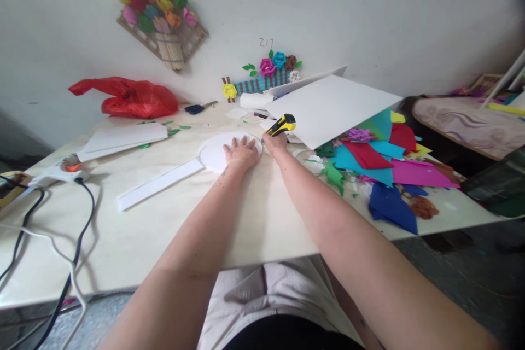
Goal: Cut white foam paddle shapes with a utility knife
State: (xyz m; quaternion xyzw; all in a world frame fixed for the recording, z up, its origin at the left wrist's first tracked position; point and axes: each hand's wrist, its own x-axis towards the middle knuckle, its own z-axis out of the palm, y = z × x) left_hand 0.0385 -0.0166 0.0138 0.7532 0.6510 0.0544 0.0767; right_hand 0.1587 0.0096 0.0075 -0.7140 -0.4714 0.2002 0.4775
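Note:
A round white board piece (213, 150) with a long straight handle strip (159, 183) lies flat on the table. My left hand (241, 154) presses on the round part, palm down and fingers spread. In my right hand (274, 143) is a yellow and black utility knife (283, 124), gripped with its body tilted up. The knife's lower end is at the right edge of the round piece; its blade is too small to make out.
Large white boards (332, 106) lean over coloured paper scraps (369, 161) on the right. A red plastic bag (139, 98), dark scissors (200, 108) and folded white board (123, 138) are at the back left. A power strip (61, 172) with cables lies on the left.

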